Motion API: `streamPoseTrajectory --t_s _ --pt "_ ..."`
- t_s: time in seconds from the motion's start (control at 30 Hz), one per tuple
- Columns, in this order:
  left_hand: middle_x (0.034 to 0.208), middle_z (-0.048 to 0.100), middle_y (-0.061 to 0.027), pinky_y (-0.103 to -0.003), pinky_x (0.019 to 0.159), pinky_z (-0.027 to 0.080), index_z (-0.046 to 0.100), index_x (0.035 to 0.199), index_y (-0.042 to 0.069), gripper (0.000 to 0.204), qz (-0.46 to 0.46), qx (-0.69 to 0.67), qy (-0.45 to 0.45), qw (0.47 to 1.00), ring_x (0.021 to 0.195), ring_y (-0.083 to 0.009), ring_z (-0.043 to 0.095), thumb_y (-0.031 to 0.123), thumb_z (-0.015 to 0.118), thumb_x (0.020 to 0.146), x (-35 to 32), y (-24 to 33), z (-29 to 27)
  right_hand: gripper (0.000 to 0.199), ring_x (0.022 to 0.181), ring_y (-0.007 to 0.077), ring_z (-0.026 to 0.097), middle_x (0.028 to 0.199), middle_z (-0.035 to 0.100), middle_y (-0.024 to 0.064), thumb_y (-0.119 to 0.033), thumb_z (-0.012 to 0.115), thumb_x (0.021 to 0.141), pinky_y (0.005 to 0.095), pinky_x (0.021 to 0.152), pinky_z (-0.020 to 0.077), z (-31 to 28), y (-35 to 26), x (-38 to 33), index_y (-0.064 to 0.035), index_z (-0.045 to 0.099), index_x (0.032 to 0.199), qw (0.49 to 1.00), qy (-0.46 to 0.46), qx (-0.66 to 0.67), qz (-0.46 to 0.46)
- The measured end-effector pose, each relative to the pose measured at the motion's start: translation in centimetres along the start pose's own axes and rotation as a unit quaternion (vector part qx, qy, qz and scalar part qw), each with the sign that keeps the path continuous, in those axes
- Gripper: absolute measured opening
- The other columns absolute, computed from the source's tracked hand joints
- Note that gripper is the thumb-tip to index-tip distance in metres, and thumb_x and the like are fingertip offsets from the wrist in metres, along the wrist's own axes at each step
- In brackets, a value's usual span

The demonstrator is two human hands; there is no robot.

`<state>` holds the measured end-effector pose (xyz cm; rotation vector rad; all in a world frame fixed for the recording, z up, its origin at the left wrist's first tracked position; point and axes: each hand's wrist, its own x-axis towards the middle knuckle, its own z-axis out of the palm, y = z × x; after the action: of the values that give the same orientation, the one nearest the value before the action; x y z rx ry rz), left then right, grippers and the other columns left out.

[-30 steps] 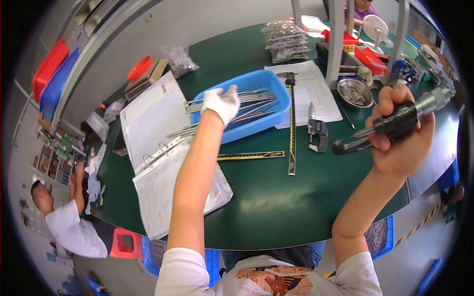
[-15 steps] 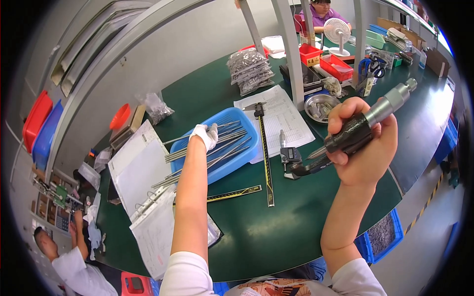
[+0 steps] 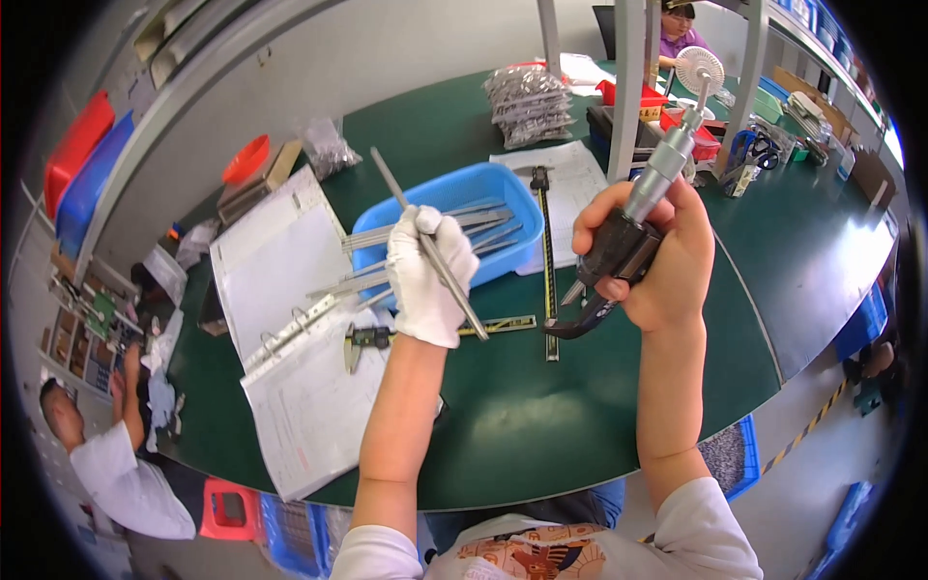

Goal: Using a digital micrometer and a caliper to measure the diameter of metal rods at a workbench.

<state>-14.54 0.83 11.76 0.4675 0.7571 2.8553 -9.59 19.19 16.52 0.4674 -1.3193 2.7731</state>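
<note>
Left hand point(image 3: 430, 290), white-gloved: fingers closed round one metal rod point(image 3: 450, 280), which you hold tilted before the basket
Right hand point(image 3: 672, 266), bare: your fingers curled round a micrometer point(image 3: 619, 246), nothing between its measuring faces
Blue basket point(image 3: 523, 196): several loose rods point(image 3: 365, 238), ends jutting over its left rim
Progress, judged: one rod out and in your grasp, apart from the micrometer; basketed rods seemingly left; whether any are finished, cannot be told
</note>
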Motion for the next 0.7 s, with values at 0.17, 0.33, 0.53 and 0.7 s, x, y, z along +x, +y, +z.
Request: streamPoseTrajectory --t_s 0.17,0.33,0.53,0.7 --pt "0.044 0.028 0.0026 -0.021 0.032 0.017 0.036 0.065 0.015 0.030 0.003 0.032 -0.026 0.999 0.034 -0.0069 0.021 0.032 0.033 0.090 -3.3 -0.7 1.4 0.070 0.036 0.0141 0.046 0.062 0.058 0.0180 -0.049 0.018 0.084 0.0200 0.031 0.0329 2.1 1.5 -0.9 0.0071 0.058 0.074 0.997 -0.062 -0.032 0.028" --pt "0.046 0.032 0.0020 -0.021 0.035 0.019 0.036 0.067 0.014 0.029 0.003 0.048 0.038 0.998 0.036 -0.0064 0.023 0.032 0.034 0.090 -4.0 -1.4 1.5 0.071 0.038 0.0138 0.047 0.063 0.058 0.0172 -0.049 0.016 0.083 0.0194 0.031 0.0329 2.2 2.1 -1.6 0.0074 0.058 0.075 0.995 -0.094 -0.034 0.009" --pt "0.048 0.035 0.0001 -0.021 0.036 0.022 0.038 0.069 0.013 0.029 0.018 0.069 0.061 0.996 0.037 -0.0070 0.026 0.032 0.034 0.090 -4.3 -1.7 1.4 0.071 0.039 0.0141 0.048 0.063 0.058 0.0177 -0.050 0.016 0.082 0.0195 0.031 0.0331 2.2 2.2 -1.8 0.0077 0.057 0.075 0.994 -0.106 -0.029 0.006" --pt "0.049 0.037 -0.0011 -0.021 0.036 0.024 0.038 0.070 0.012 0.028 0.018 0.080 0.080 0.993 0.037 -0.0077 0.028 0.031 0.034 0.090 -4.3 -1.7 1.6 0.071 0.038 0.0143 0.047 0.063 0.058 0.0182 -0.050 0.016 0.082 0.0195 0.031 0.0334 2.2 2.3 -1.8 0.0078 0.057 0.075 0.995 -0.099 -0.015 0.012"
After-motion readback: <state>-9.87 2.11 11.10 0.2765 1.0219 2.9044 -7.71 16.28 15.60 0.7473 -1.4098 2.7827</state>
